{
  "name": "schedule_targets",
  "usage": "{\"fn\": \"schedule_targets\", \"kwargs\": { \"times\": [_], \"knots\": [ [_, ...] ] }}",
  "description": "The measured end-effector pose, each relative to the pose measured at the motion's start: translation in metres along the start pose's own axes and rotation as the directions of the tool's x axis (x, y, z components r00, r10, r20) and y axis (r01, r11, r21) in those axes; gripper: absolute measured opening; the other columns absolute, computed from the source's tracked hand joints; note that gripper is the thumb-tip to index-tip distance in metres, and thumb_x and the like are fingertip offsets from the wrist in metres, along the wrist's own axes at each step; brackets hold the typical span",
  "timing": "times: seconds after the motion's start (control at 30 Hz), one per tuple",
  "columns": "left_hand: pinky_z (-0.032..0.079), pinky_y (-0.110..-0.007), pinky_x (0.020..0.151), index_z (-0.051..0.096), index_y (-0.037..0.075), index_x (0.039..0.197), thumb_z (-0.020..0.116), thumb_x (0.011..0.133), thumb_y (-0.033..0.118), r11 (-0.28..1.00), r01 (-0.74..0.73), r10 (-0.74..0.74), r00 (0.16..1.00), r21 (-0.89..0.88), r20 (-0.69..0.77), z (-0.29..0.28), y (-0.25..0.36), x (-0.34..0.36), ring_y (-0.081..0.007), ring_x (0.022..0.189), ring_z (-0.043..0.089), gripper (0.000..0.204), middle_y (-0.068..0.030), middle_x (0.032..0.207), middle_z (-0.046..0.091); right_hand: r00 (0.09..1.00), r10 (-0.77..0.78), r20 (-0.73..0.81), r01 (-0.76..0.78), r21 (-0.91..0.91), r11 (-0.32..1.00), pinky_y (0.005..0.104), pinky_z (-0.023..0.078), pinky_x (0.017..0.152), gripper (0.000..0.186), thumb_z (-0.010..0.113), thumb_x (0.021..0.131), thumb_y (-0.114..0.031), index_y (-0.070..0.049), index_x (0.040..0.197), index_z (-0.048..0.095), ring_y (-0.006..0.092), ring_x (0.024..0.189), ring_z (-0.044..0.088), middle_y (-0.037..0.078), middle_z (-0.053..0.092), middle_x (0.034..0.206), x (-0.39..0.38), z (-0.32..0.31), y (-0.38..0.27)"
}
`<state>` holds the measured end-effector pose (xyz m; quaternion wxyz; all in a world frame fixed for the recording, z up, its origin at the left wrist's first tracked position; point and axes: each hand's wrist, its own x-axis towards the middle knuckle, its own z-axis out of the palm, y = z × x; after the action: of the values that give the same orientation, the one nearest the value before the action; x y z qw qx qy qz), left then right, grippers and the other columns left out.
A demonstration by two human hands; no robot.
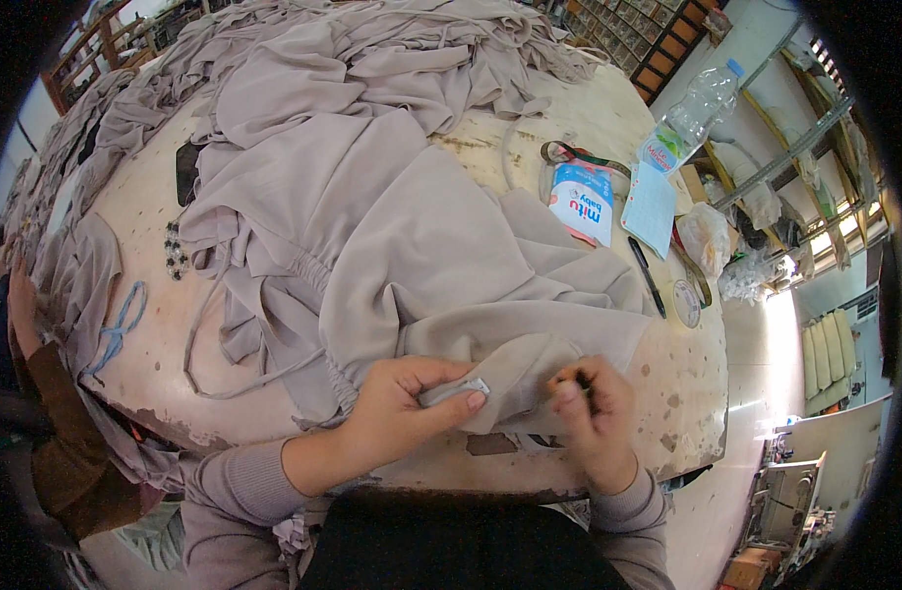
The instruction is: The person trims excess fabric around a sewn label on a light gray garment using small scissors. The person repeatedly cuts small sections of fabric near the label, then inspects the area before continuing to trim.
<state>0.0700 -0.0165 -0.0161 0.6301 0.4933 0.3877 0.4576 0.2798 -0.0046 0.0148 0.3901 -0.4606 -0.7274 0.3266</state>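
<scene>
A large grey-beige garment (426, 231) with a gathered waist and a long thin tie lies spread before me. At its near edge my left hand (397, 403) pinches the cloth between thumb and fingers. A small white label (479, 386) shows by the thumb tip. Just to the right, my right hand (599, 418) is curled beside the lifted fold and slightly blurred. Something small and dark is at its fingers; its kind cannot be made out.
More grey cloth (372, 59) is heaped across the table's far side. To the right are a wipes pack (581, 202), notebook (650, 211), black pen (647, 278), tape roll (686, 303) and plastic bottle (695, 113). Another person's brown sleeve (67, 433) is at left, near a blue cord (117, 329).
</scene>
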Motion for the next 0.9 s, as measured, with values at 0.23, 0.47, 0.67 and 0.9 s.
{"fn": "schedule_targets", "kwargs": {
  "times": [0.23,0.47,0.67,0.9],
  "knots": [
    [0.043,-0.022,0.064,0.064,-0.001,0.100,0.066,0.079,0.015,0.986,0.019,-0.016,1.000,0.165,-0.019,-0.002,0.003,0.001,-0.0087,0.072,0.057,0.026,-0.0089,0.082,0.065,0.969,-0.122,0.214,0.186,-0.309,0.933,0.0357,0.044,0.051,0.013,0.064,0.077,-0.015,-0.006,0.081,0.056,0.0279,0.059,0.057,0.011,0.058,0.069,0.001,0.009,-0.008],
    [0.043,-0.024,0.063,0.065,0.000,0.097,0.065,0.079,0.014,0.965,-0.120,0.120,0.993,0.233,0.014,-0.003,0.001,0.003,-0.0097,0.069,0.057,0.022,-0.0089,0.077,0.065,0.962,-0.141,0.234,0.212,-0.314,0.925,0.0354,0.044,0.050,0.013,0.065,0.076,-0.013,-0.006,0.079,0.055,0.0267,0.058,0.057,0.010,0.057,0.067,0.001,0.010,-0.004],
    [0.041,-0.022,0.061,0.065,0.000,0.097,0.067,0.080,0.013,0.970,-0.132,0.124,0.991,0.206,0.049,-0.003,-0.003,0.004,-0.0082,0.069,0.053,0.022,-0.0071,0.084,0.064,0.992,0.045,0.118,-0.043,-0.017,0.999,0.0328,0.043,0.052,0.013,0.063,0.079,-0.013,-0.004,0.084,0.056,0.0254,0.057,0.056,0.010,0.055,0.065,-0.001,0.012,-0.003],
    [0.043,-0.022,0.063,0.064,-0.002,0.098,0.065,0.081,0.014,0.989,-0.043,0.038,0.999,0.139,0.039,-0.001,0.001,0.001,-0.0080,0.071,0.056,0.023,-0.0082,0.081,0.065,0.965,-0.188,0.184,0.220,-0.171,0.961,0.0231,0.039,0.054,0.013,0.061,0.082,-0.015,-0.006,0.090,0.057,0.0122,0.056,0.048,0.002,0.052,0.067,0.000,0.008,-0.001]
  ]
}}
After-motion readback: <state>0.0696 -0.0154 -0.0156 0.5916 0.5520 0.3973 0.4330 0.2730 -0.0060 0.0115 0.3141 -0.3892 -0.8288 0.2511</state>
